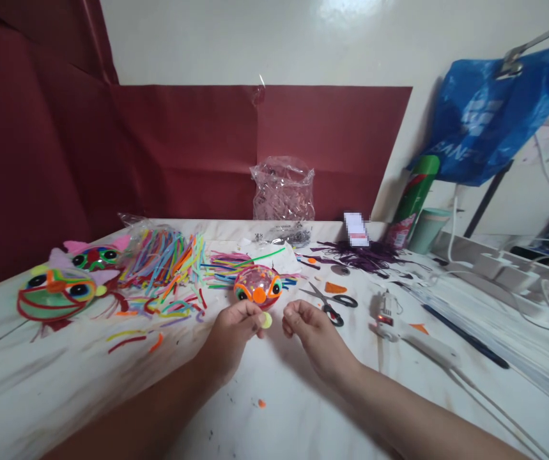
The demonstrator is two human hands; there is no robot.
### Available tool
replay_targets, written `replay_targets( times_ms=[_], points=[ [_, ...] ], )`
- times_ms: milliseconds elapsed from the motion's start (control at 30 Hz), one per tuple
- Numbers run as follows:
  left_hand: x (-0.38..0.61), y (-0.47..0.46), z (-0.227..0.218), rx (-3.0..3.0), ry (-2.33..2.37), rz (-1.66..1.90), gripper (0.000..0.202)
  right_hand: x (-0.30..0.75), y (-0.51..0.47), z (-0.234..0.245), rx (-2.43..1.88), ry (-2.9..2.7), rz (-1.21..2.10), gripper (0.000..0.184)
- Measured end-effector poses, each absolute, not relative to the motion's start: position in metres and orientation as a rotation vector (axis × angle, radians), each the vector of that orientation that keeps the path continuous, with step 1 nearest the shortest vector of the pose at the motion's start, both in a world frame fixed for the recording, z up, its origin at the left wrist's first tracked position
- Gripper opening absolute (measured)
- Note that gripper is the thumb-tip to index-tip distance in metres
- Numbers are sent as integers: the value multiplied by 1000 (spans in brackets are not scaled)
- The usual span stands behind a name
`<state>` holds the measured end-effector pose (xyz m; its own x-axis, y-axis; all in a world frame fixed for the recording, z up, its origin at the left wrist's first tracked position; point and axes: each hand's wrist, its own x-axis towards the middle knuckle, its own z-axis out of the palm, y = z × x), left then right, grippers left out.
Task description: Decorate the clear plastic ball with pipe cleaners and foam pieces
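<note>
My left hand (240, 326) pinches a small pale-yellow disc (266, 320) between thumb and fingers. To its right, my right hand (312, 326) is closed with the fingertips pressed together; whether anything tiny is in them is hidden. Just beyond both hands sits a decorated clear ball (258, 285) with pink speckles, two googly-style eyes and an orange round nose. Black-handled scissors (330, 301) lie beyond my right hand, blades parted. A tiny orange scrap (261, 403) lies on the white marbled table (236, 415) nearer to me.
Two finished-looking face ornaments (58, 295) stand at the left, beside a bag of coloured pipe cleaners (159, 255) and loose cut pieces. A white glue gun (413, 338) with its cord lies right. Purple strips (365, 257), a phone (356, 229) and a power strip (509, 284) are farther back.
</note>
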<state>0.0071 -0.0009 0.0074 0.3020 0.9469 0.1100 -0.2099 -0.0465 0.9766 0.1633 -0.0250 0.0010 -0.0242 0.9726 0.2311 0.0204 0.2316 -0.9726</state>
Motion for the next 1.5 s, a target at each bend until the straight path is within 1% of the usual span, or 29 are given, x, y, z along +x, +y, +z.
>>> replay_targets(
  times_ms=[133, 233, 400, 567, 700, 900, 1100, 1333, 1500],
  points=[
    [8, -1, 1, 1398, 924, 1010, 16, 164, -23, -1, -1068, -1299, 999, 38],
    [8, 0, -1, 1398, 958, 1012, 16, 164, -26, 4, -1078, -1275, 958, 38],
    [7, 3, 0, 1232, 859, 1109, 19, 162, -28, 6, -1011, -1322, 1027, 40],
    [8, 1, 6, 1097, 815, 1113, 24, 160, -25, -2, -1009, -1323, 1093, 43],
    [10, -1, 10, 1101, 780, 1103, 23, 157, -28, -1, -1013, -1396, 1137, 41],
    [9, 0, 3, 1265, 815, 1087, 18, 151, -36, 5, -979, -1439, 1115, 30],
    [10, 1, -1, 1386, 937, 1047, 20, 146, -34, 5, -880, -1231, 1145, 34],
    [12, -3, 6, 1557, 1116, 1034, 22, 146, -31, 5, -986, -1184, 1169, 33],
    [12, -8, 12, 1652, 1143, 1017, 22, 146, -30, 6, -928, -1188, 1219, 32]
  ],
)
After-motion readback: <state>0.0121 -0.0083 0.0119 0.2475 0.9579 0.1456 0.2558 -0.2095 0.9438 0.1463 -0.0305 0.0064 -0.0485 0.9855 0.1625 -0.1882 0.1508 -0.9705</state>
